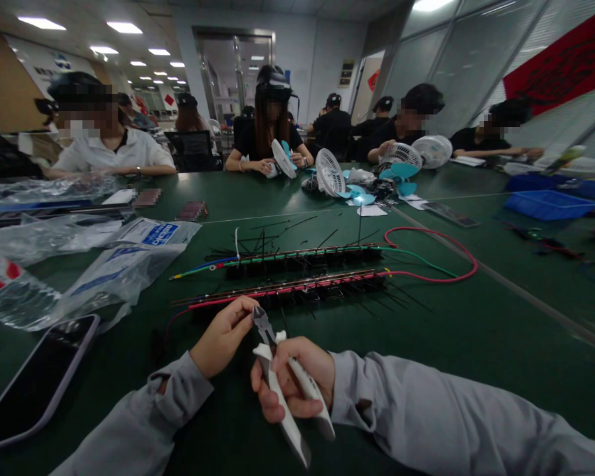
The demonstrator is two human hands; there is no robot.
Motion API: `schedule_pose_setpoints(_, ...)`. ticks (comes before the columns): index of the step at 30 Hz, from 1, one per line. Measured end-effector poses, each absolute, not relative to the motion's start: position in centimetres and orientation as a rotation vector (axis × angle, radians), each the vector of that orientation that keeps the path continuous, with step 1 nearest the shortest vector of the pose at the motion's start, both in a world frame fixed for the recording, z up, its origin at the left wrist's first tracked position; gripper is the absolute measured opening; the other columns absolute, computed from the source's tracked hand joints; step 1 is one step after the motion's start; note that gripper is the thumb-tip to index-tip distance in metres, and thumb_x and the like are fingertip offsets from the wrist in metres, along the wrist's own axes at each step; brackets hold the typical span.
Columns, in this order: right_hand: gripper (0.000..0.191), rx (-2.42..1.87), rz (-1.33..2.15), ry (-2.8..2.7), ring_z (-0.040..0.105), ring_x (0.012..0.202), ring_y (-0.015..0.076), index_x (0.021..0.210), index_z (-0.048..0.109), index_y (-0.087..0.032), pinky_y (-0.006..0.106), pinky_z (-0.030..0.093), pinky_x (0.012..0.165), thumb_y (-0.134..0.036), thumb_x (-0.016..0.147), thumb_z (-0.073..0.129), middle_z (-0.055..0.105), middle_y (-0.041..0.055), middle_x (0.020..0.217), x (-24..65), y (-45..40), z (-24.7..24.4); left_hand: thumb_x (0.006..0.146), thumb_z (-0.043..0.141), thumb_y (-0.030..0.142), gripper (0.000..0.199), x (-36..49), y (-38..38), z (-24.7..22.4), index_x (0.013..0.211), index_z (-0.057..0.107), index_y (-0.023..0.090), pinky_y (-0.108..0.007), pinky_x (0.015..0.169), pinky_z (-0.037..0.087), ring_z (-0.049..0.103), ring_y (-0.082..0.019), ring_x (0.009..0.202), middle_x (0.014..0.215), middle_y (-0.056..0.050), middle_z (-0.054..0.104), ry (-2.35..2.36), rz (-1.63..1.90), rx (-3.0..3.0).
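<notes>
My right hand (297, 377) is wrapped round white-handled cutting pliers (277, 377), whose jaws point up and to the left. Close to the jaw tips, my left hand (225, 336) has its thumb and forefinger brought together; whatever they pinch is too small to make out. Just beyond lies the nearer wire bundle (297, 285), with red and copper-coloured wires and many thin black tie ends sticking out. Behind it, roughly parallel, is a second bundle (307, 256) with green and blue wires and similar black ends. A red cable loops out at the right.
A phone (39, 380), a water bottle (17, 294) and plastic bags (129, 264) are at the left. Across the green table (456, 330) several people sit with white fan cages (330, 173) and blue blades. Blue trays (550, 205) stand at the right.
</notes>
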State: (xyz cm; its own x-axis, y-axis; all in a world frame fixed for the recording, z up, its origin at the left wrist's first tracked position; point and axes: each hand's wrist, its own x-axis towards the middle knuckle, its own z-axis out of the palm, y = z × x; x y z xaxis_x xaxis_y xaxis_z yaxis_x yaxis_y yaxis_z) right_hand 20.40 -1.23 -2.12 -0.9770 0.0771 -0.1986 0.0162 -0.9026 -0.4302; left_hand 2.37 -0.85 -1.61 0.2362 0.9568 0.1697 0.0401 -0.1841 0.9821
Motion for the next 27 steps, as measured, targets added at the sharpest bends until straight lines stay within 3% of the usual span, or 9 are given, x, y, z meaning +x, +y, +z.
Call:
schedule_pose_setpoints(5,0.037,-0.309,2.990,-0.680,0.061,0.063,0.0219,0.091,0.055,-0.003,0.016,0.028,0.024,-0.024,0.064,0.040,0.058,0.0126,0.067,20.2,-1.4,-2.1,0.086,0.054,0.031,0.016,2.4,-0.8,-1.5,0.086,0.057,0.015,-0.028,0.074,0.044,0.053,-0.017,0.079,0.086,-0.005,0.055,0.978,1.116,1.500)
schedule_pose_setpoints(9,0.042,-0.298,3.004,-0.657,0.065,0.073,0.0236,0.097,0.055,-0.003,0.021,0.044,0.035,-0.021,0.063,0.039,0.063,0.0144,0.077,20.0,-1.5,-2.2,0.086,0.055,0.032,0.018,2.3,-0.7,-1.6,0.087,0.057,0.015,-0.028,0.074,0.044,0.053,-0.017,0.079,0.086,-0.004,0.056,0.984,1.119,1.506)
schedule_pose_setpoints(12,0.042,-0.264,3.020,-0.674,0.065,0.078,0.0247,0.099,0.054,-0.004,0.023,0.049,0.041,-0.021,0.063,0.039,0.064,0.0154,0.082,20.0,-1.5,-2.4,0.086,0.053,0.032,0.017,2.3,-0.7,-1.8,0.088,0.056,0.015,-0.028,0.074,0.044,0.053,-0.016,0.079,0.087,-0.004,0.056,0.988,1.113,1.501)
schedule_pose_setpoints(15,0.041,-0.268,3.024,-0.690,0.065,0.073,0.0248,0.098,0.055,-0.003,0.022,0.044,0.035,-0.022,0.064,0.039,0.062,0.0148,0.077,20.1,-1.4,-2.5,0.087,0.053,0.032,0.017,2.2,-0.7,-1.8,0.087,0.056,0.015,-0.028,0.074,0.045,0.053,-0.016,0.079,0.086,-0.004,0.056,0.995,1.117,1.502)
schedule_pose_setpoints(19,0.035,-0.316,3.045,-0.686,0.060,0.060,0.0211,0.092,0.055,-0.005,0.017,0.029,0.023,-0.023,0.066,0.041,0.054,0.0088,0.064,20.4,-1.3,-2.1,0.086,0.054,0.034,0.018,2.3,-0.7,-1.7,0.085,0.057,0.016,-0.028,0.073,0.045,0.053,-0.017,0.078,0.084,-0.004,0.057,0.998,1.133,1.493)
schedule_pose_setpoints(27,0.022,-0.407,3.074,-0.640,0.049,0.052,0.0149,0.081,0.053,-0.010,0.014,0.018,0.021,-0.023,0.065,0.044,0.042,0.0035,0.061,20.6,-1.5,-0.9,0.086,0.054,0.033,0.018,2.3,-0.7,-1.8,0.085,0.056,0.015,-0.027,0.073,0.044,0.052,-0.016,0.077,0.085,-0.004,0.055,0.981,1.141,1.490)
